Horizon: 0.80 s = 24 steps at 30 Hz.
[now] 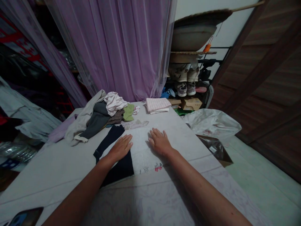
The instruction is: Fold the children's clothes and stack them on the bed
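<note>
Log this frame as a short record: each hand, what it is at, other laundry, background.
Left hand: open, palm down over the navy garment
Right hand: open, palm down over white printed fabric; contact unclear
Other laundry: heaped clothes farther left; folded pink cloth at the far edge
Background: purple curtain, sneakers

Dim, cool light, dullest at the left, where the shelves sink almost to black. The pale desk (63, 163) and wall (195, 8) are the lighter areas. Soft shadows lie left of the right hand (160, 142) and its forearm, suggesting light from the right. Faint glare shows on the bag (211, 122). The navy cloth (119, 169) loses detail. Wide-lens stretching slants the door (263, 69); the edges look soft.
</note>
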{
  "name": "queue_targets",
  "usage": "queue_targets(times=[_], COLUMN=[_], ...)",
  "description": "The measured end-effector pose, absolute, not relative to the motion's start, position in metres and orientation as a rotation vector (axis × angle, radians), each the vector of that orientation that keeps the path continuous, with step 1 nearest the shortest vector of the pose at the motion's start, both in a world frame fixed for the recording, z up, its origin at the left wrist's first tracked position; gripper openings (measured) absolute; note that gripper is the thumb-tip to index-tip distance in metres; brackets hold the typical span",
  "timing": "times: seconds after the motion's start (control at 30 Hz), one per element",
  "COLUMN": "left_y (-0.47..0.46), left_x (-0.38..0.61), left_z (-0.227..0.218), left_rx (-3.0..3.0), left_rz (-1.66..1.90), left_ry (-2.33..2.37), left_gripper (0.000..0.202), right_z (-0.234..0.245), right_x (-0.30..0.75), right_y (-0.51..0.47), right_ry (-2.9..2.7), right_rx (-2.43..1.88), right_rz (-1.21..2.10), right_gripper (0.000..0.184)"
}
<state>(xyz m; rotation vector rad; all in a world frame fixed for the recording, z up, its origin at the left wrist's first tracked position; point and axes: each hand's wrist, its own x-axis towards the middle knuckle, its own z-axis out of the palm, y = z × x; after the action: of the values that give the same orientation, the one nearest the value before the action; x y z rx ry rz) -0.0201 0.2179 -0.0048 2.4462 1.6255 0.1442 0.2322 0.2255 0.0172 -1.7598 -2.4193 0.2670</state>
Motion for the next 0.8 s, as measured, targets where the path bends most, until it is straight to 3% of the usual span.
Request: queue_targets(times=[0.17, 0.6, 0.8], left_y=[0.14, 0.126, 0.116], left_x=[-0.018, -0.009, -0.003], left_z=[-0.028, -0.02, -0.007], left_rx=[2.631, 2.544, 2.614], left_rz=[0.274, 0.237, 0.417], left_ry=[1.675, 1.763, 1.859], left_gripper=[0.057, 0.061, 0.051], right_z=[-0.004, 0.0, -0.014], right_x=[0.228, 0.255, 0.253], right_y=[0.175, 0.183, 0.135], right_ry=[-2.596, -2.242, -1.97], right_rx=[-1.45, -1.94, -1.943], right_rz=[0.268, 0.143, -0.033], right_gripper=[0.055, 0.056, 0.055])
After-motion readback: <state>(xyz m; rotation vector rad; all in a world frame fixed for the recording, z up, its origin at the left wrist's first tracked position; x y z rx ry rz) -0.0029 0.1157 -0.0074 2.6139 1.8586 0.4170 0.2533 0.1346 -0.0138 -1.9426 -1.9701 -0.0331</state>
